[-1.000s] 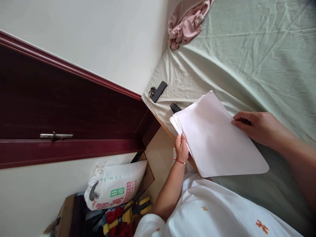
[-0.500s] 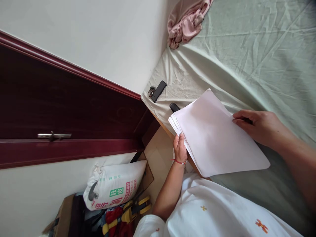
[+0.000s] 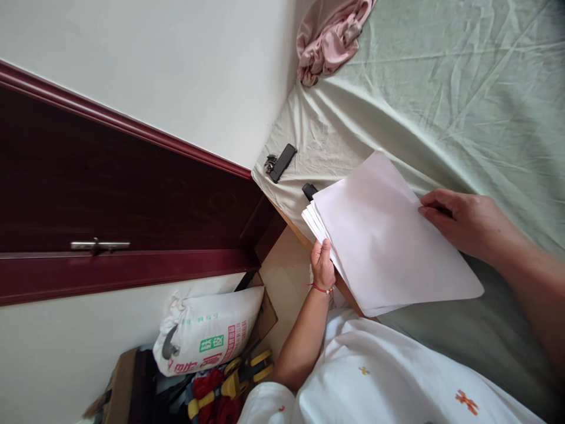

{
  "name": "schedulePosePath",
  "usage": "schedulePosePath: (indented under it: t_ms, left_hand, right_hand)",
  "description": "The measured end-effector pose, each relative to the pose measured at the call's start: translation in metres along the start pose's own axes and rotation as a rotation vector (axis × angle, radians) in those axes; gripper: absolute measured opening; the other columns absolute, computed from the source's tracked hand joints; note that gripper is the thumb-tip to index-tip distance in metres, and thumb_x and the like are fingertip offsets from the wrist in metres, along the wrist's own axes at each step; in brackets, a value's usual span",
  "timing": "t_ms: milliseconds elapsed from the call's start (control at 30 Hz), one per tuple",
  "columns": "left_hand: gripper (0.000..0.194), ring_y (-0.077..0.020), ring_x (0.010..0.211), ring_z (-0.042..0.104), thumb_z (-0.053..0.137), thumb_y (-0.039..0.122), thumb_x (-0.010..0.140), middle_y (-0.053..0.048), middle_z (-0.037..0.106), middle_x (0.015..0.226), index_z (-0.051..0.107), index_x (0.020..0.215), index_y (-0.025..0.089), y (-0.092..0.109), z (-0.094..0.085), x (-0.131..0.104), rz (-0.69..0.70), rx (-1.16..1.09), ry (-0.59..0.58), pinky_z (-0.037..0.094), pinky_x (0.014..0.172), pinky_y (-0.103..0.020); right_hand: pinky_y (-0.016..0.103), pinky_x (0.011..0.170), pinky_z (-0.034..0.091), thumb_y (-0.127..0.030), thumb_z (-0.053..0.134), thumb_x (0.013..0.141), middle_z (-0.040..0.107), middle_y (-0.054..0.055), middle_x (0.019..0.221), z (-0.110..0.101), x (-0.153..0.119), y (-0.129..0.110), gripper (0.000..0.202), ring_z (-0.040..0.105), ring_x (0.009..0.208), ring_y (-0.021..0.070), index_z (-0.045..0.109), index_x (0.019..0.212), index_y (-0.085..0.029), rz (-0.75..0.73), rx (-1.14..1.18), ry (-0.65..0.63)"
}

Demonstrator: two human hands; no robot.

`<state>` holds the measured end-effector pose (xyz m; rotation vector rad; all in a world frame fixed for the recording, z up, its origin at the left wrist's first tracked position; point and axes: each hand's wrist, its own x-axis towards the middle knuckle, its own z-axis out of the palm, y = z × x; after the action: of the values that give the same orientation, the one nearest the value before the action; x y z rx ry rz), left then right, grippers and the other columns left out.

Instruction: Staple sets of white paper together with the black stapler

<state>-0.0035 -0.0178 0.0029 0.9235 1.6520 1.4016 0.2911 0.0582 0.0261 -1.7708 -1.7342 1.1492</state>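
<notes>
A stack of white paper sheets (image 3: pixel 388 235) is held over the edge of the bed, its layers fanned slightly at the left side. My left hand (image 3: pixel 322 265), with a red string bracelet at the wrist, grips the stack's near left edge, thumb on top. On the opposite edge, my right hand (image 3: pixel 459 221) pinches the top sheet between thumb and fingers. A small black object (image 3: pixel 309 191) pokes out beyond the paper's far left corner; the rest of it is hidden.
The bed has a pale green sheet (image 3: pixel 441 106). On its corner lie a black rectangular object (image 3: pixel 283 164) and keys (image 3: pixel 269 164). Pink cloth (image 3: pixel 331 50) is bunched by the wall. Left are a dark red door (image 3: pixel 132 194), a white printed sack (image 3: pixel 212 330) and a yellow-wheeled item (image 3: pixel 232 386).
The top sheet has shifted slightly away from the left hand, toward the right, showing more of the sheets beneath. My right hand has moved a little up and right with it.
</notes>
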Motion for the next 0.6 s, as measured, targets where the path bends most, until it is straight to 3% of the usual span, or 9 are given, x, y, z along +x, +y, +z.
schedulePosePath:
  t_ms: [133, 300, 600]
  left_hand:
    - [0.038, -0.0240, 0.118, 0.065, 0.065, 0.050, 0.092, -0.007, 0.075, 0.114, 0.070, 0.115, 0.020, 0.0020, -0.0006, 0.0013, 0.074, 0.075, -0.040, 0.047, 0.106, -0.035]
    - [0.037, -0.0225, 0.107, 0.067, 0.066, 0.048, 0.092, -0.007, 0.072, 0.110, 0.066, 0.114, 0.019, 0.0034, -0.0031, 0.0037, 0.161, 0.287, -0.054, 0.050, 0.099, -0.034]
    - [0.039, -0.0240, 0.101, 0.066, 0.059, 0.053, 0.093, -0.007, 0.072, 0.098, 0.067, 0.108, 0.018, 0.0009, -0.0009, 0.0036, 0.154, 0.430, 0.027, 0.050, 0.094, -0.035]
  right_hand:
    - [0.031, 0.066, 0.043, -0.041, 0.052, 0.087, 0.074, 0.002, 0.087, -0.0011, 0.0002, 0.0003, 0.026, 0.062, 0.075, 0.0194, 0.071, 0.099, -0.028, -0.027, -0.008, -0.004]
    - [0.030, 0.064, 0.043, -0.041, 0.052, 0.087, 0.074, 0.000, 0.085, 0.0003, 0.0005, 0.0030, 0.025, 0.062, 0.072, 0.0186, 0.072, 0.098, -0.030, -0.042, 0.011, -0.012]
    - [0.030, 0.057, 0.040, -0.045, 0.049, 0.087, 0.072, -0.002, 0.075, 0.0056, 0.0018, 0.0086, 0.026, 0.059, 0.061, 0.0182, 0.071, 0.092, -0.032, -0.069, 0.040, 0.005]
